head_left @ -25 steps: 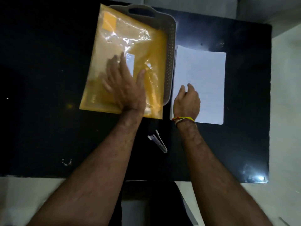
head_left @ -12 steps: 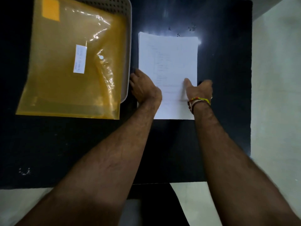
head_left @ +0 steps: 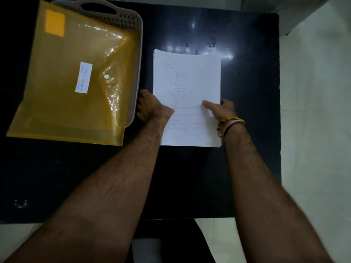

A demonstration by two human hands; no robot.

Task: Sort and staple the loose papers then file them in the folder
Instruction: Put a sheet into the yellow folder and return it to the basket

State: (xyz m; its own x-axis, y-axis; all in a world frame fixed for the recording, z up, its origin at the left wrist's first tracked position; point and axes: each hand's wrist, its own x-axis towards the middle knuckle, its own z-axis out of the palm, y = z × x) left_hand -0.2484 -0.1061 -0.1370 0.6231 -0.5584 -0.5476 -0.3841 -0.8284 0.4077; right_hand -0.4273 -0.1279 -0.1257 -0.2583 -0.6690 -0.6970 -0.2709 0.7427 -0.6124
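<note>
From the head view, the papers (head_left: 187,78) lie on the black table (head_left: 247,111), just right of the folder (head_left: 72,78) on its tray (head_left: 133,19). The left hand (head_left: 152,108) grips the stack's left edge, the right hand (head_left: 220,110) pinches its right edge, thumb on top. Lift evenly, both sides together, so the sheets stay squared.

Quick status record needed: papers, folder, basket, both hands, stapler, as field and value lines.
papers: one stack flat on the black table, right of the basket
folder: yellow, flap closed, lying on the basket
basket: grey, mostly covered by the folder
left hand: grips the stack's left edge
right hand: at the stack's right edge, thumb on top
stapler: not in view
</note>
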